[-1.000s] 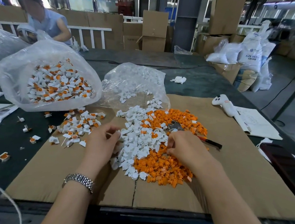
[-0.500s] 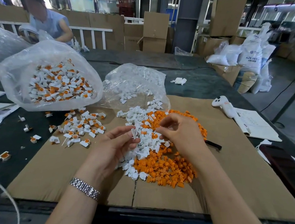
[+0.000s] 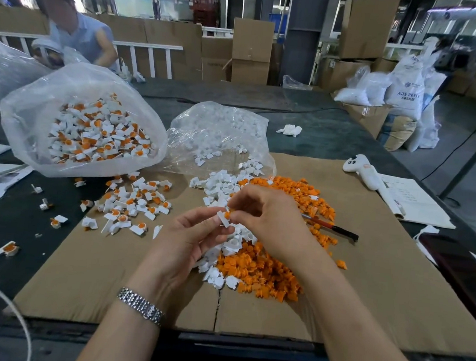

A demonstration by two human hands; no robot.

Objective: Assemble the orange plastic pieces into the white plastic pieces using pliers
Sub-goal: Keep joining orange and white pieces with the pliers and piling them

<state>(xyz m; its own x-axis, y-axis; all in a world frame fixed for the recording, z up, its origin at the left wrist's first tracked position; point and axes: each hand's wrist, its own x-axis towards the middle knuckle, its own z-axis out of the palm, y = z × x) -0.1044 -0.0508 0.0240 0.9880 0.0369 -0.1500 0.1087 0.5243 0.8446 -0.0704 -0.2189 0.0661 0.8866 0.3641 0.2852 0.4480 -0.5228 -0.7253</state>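
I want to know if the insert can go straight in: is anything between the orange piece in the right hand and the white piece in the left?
Nothing visible. The right hand pinches the orange piece directly against the white piece pinched by the left hand, above the piles. The pliers lie unused on the cardboard.

Orange piece (image 3: 227, 214) meets white piece (image 3: 222, 218); pliers (image 3: 330, 227) lie flat.

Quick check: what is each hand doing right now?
Left hand: pinching a white piece.
Right hand: pinching an orange piece against the white piece.
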